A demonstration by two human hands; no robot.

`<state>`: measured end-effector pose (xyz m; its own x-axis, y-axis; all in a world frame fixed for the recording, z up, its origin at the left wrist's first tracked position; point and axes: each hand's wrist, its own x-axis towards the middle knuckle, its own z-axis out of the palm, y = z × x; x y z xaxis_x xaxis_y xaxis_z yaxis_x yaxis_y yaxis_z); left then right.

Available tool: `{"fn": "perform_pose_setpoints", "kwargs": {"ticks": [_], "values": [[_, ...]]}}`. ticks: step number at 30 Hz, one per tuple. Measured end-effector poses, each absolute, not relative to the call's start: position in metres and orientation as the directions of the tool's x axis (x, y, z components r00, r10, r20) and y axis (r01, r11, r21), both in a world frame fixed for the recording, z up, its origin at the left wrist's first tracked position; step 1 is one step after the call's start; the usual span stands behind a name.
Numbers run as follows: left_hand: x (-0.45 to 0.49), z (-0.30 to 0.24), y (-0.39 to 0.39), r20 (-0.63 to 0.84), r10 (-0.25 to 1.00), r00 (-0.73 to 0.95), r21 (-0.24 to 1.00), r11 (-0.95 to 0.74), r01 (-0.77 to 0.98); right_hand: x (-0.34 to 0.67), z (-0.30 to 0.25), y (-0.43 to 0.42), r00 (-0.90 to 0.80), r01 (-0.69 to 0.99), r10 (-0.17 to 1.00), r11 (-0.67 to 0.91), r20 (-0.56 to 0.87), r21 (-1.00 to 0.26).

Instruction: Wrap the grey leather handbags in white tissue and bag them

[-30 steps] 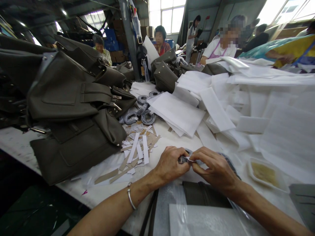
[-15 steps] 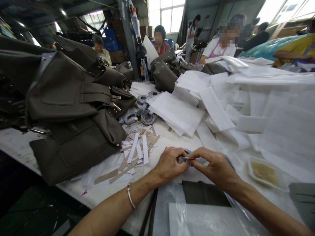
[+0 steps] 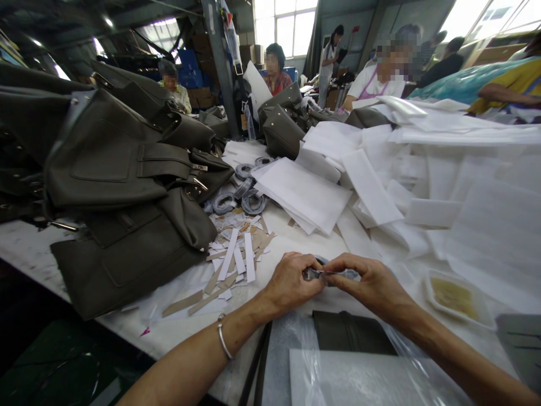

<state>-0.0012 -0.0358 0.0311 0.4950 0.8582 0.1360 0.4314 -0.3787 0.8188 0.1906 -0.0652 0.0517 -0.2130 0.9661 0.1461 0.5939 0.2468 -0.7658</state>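
Observation:
My left hand (image 3: 291, 282) and my right hand (image 3: 372, 285) meet over the white table, both pinched on a small grey wrapped strap piece (image 3: 316, 274) held between the fingertips. A silver bangle (image 3: 224, 338) sits on my left wrist. Just below the hands lies a dark grey leather piece (image 3: 350, 334) partly under clear plastic film (image 3: 296, 344). Left of my hands is a scatter of white and tan paper strips (image 3: 236, 259).
Dark grey leather handbags (image 3: 127, 186) are heaped at the left. Several grey wrapped coils (image 3: 243, 194) lie behind the strips. White foam sheets (image 3: 380, 180) pile up at the right, by a shallow tray of yellowish paste (image 3: 459, 298). Other people work at the far side.
My right hand has shifted a little to the right, drawing the piece out between the two pinches. A white tab seen at the fingertips a second ago is no longer visible.

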Motion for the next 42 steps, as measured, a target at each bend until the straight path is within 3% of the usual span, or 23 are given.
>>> {"fn": "perform_pose_setpoints", "kwargs": {"ticks": [3,7,11,14,23,26,30,33,37,40,42], "values": [[-0.001,0.035,-0.033,0.093,0.865,0.493,0.852,-0.326,0.410,0.188,0.052,-0.060,-0.241,0.648,0.927,0.374,0.286,-0.664],[-0.004,0.040,-0.022,-0.053,0.837,0.545,0.946,-0.132,0.296,0.184,0.054,-0.049,-0.426,0.686,0.738,0.641,0.524,-0.345],[-0.006,0.036,-0.011,-0.177,0.824,0.538,0.984,0.128,0.127,0.181,0.059,-0.044,-0.550,0.683,0.598,0.724,0.583,-0.098],[-0.005,0.028,-0.006,-0.249,0.812,0.528,0.957,0.290,0.006,0.180,0.060,-0.048,-0.585,0.675,0.586,0.735,0.560,-0.064],[-0.016,0.024,0.009,-0.307,0.717,0.626,0.875,0.471,-0.110,0.184,0.050,-0.062,-0.633,0.745,0.626,0.654,0.455,0.135],[-0.016,0.023,0.008,-0.294,0.748,0.595,0.882,0.452,-0.133,0.182,0.048,-0.061,-0.623,0.755,0.654,0.647,0.430,0.110],[-0.013,0.025,0.006,-0.297,0.777,0.555,0.894,0.431,-0.125,0.184,0.059,-0.066,-0.548,0.772,0.706,0.634,0.449,-0.054],[-0.014,0.028,0.008,-0.313,0.788,0.531,0.898,0.427,-0.104,0.211,0.081,-0.090,-0.334,0.834,0.777,0.508,0.533,-0.217],[-0.015,0.034,0.007,-0.306,0.790,0.531,0.906,0.413,-0.092,0.297,0.104,-0.162,0.115,0.947,0.838,0.070,0.533,-0.315],[-0.015,0.039,0.006,-0.285,0.771,0.569,0.911,0.402,-0.088,0.370,0.108,-0.234,0.446,0.878,0.814,-0.316,0.372,-0.360],[-0.014,0.041,0.007,-0.270,0.778,0.567,0.922,0.378,-0.080,0.404,0.107,-0.278,0.564,0.806,0.792,-0.466,0.232,-0.365]]}}
